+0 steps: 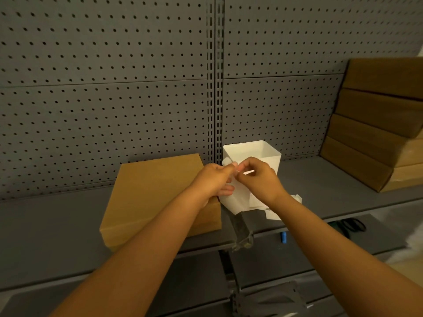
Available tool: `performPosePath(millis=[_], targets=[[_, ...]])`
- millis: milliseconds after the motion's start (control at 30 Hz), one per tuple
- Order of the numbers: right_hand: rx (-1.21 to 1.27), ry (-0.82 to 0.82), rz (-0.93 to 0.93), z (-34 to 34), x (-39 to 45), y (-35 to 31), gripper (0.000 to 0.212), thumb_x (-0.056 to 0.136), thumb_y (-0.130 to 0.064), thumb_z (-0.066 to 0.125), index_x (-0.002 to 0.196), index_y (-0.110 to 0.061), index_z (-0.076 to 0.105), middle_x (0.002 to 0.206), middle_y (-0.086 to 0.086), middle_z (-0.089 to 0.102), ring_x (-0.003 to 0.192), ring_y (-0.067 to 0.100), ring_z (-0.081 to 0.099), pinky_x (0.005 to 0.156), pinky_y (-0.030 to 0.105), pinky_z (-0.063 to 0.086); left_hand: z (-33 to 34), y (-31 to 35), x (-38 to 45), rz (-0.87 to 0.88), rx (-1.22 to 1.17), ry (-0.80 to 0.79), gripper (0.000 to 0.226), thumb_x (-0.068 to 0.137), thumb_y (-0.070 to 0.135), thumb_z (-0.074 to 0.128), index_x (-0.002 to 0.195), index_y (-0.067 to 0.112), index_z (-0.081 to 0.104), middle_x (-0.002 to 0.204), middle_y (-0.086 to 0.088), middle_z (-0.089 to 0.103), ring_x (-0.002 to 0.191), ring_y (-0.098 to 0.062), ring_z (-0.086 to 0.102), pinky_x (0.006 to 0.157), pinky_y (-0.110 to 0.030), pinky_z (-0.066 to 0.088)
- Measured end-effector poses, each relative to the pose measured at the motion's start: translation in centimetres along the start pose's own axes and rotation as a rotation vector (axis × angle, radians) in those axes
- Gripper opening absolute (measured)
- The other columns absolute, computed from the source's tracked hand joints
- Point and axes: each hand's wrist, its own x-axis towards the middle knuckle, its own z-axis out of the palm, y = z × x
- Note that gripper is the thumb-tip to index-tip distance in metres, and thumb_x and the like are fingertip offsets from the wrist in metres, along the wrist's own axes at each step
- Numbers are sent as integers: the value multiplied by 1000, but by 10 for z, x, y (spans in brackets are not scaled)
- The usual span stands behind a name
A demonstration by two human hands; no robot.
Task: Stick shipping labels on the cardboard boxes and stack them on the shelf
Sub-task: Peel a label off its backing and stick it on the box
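Observation:
A flat brown cardboard box (pixel 151 193) lies on the grey shelf (pixel 57 225), left of centre. Just to its right, both hands meet above the shelf and pinch a white label sheet (pixel 233 200) at its top edge. My left hand (pixel 215 179) grips the sheet's upper left corner. My right hand (pixel 258 177) pinches it from the right, fingertips touching the left hand's. The sheet hangs down in front of a white square bin (pixel 270 154). More white label sheets (pixel 272 213) lie on the shelf under my right wrist.
A stepped stack of several brown cardboard boxes (pixel 375 124) stands at the right end of the shelf. Grey pegboard (pixel 103 88) backs the shelf. On the lower shelf lie black scissors (pixel 352 225) and a small blue object (pixel 284 237).

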Motion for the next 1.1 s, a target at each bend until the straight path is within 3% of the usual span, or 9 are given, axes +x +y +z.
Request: performPosePath(millis=[167, 333, 500, 633, 833, 1000, 1100], targets=[[87, -201, 5, 3, 0, 6, 13, 89, -23, 63, 98, -19, 71, 102, -4, 69, 97, 12, 62, 85, 26, 50, -7, 0, 9, -44, -17, 124, 12, 93, 18, 54, 100, 8, 56, 105, -15, 66, 91, -26, 66, 80, -40, 58], [-33, 42, 178, -4, 5, 24, 19, 92, -29, 58, 105, -17, 65, 109, -2, 62, 101, 18, 56, 86, 31, 46, -18, -1, 11, -52, 51, 169, 15, 94, 12, 50, 108, 8, 55, 111, -13, 62, 103, -29, 60, 92, -47, 52], [44, -196, 421, -1, 5, 34, 44, 89, -54, 51, 115, -19, 54, 120, 3, 55, 107, 24, 55, 87, 35, 49, -21, 0, 11, -55, -24, 105, 21, 95, 0, 42, 111, 12, 50, 101, -5, 57, 100, -25, 57, 84, -39, 52], [73, -240, 354, 4, 2, 33, 42, 88, -57, 48, 109, -21, 56, 117, 2, 55, 106, 22, 53, 88, 34, 46, -16, 3, 10, -60, -104, 55, 28, 93, -8, 37, 109, 12, 48, 98, -5, 56, 101, -27, 56, 88, -42, 52], [70, -176, 341, -3, 5, 27, 50, 93, -52, 44, 129, -17, 49, 120, -2, 49, 105, 17, 46, 84, 30, 37, -9, 10, 12, -86, -294, -11, 25, 94, -8, 36, 108, 9, 47, 100, -10, 57, 99, -29, 58, 86, -46, 52], [127, -177, 258, -10, 5, 23, 34, 93, -43, 51, 113, -17, 60, 114, 1, 59, 107, 22, 56, 85, 31, 44, -3, 13, 17, -61, -358, -8, 26, 92, -10, 34, 102, 9, 49, 110, -15, 57, 107, -34, 58, 85, -47, 53], [141, -112, 270, -13, 8, 21, 28, 91, -36, 58, 104, -12, 64, 107, 5, 64, 103, 24, 60, 90, 36, 50, 2, 15, 19, -41, -389, -8, 28, 92, -12, 34, 94, 11, 50, 106, -14, 57, 98, -30, 59, 79, -42, 54]])
